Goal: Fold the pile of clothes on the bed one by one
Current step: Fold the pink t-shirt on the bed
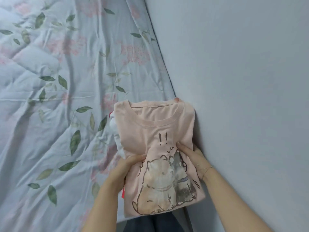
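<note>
Nearest me, my left hand (124, 166) and right hand (192, 154) grip the folded pink shirt (155, 131) by its sides, thumbs on top. It sits on white and red clothes (115, 126) on the bed (58, 81), against the wall (242, 81).

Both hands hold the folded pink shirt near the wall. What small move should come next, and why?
Probably release the folded pink cartoon-print T-shirt: it looks fully folded and lies on white and red clothes, while the left hand and right hand grip its sides.
</note>
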